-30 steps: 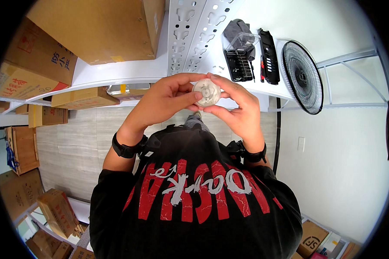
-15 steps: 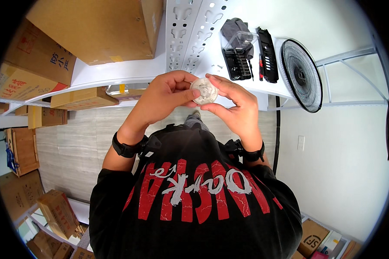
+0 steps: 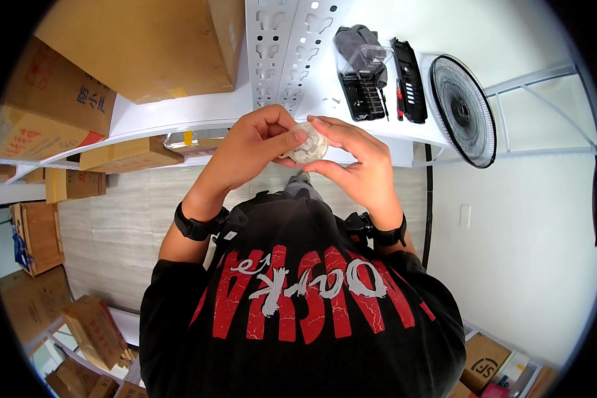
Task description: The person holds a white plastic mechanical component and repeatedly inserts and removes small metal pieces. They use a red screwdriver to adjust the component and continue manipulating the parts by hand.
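Between my hands is a small round whitish disc-shaped part (image 3: pixel 310 150) with a patterned face, raised just in front of the shelf edge. My left hand (image 3: pixel 262 142) is closed on its left side, the thumb pressed onto its face. My right hand (image 3: pixel 359 154) grips the far and right rim with fingers and thumb curved round it. The undersides of both hands' fingers are hidden behind the disc.
On the white shelf ahead lie an opened black screwdriver bit case (image 3: pixel 361 96), a grey cloth (image 3: pixel 358 43), a long black slotted part (image 3: pixel 408 79) and a round fan grille (image 3: pixel 462 111). A perforated upright (image 3: pixel 288 56) and cardboard boxes (image 3: pixel 142 46) stand to the left.
The disc has shifted slightly left and turned a little in my hands. My left thumb has moved up along its face; both hands keep their grip.
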`<action>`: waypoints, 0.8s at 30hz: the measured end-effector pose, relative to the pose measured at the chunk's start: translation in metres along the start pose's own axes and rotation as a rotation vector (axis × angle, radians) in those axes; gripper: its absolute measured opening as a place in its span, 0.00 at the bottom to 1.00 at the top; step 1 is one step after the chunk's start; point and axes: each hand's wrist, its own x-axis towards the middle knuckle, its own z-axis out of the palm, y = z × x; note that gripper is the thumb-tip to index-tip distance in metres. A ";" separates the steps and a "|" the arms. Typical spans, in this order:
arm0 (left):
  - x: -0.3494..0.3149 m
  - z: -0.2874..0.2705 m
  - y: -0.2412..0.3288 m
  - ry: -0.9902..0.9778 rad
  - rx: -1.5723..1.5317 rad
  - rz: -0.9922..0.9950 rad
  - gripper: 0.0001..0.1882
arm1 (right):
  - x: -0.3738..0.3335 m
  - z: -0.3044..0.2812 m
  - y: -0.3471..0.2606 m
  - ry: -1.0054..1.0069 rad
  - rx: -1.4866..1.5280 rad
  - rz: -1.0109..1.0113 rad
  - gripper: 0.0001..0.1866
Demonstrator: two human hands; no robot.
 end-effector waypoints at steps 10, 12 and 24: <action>0.007 0.007 -0.010 -0.005 -0.028 0.122 0.07 | -0.007 -0.004 0.000 0.058 0.023 -0.033 0.29; 0.008 0.009 -0.011 -0.008 -0.034 0.117 0.07 | -0.008 -0.007 -0.001 0.046 0.013 -0.024 0.30; 0.015 0.016 -0.018 -0.034 -0.104 -0.113 0.13 | -0.016 -0.017 0.008 0.023 0.110 0.090 0.29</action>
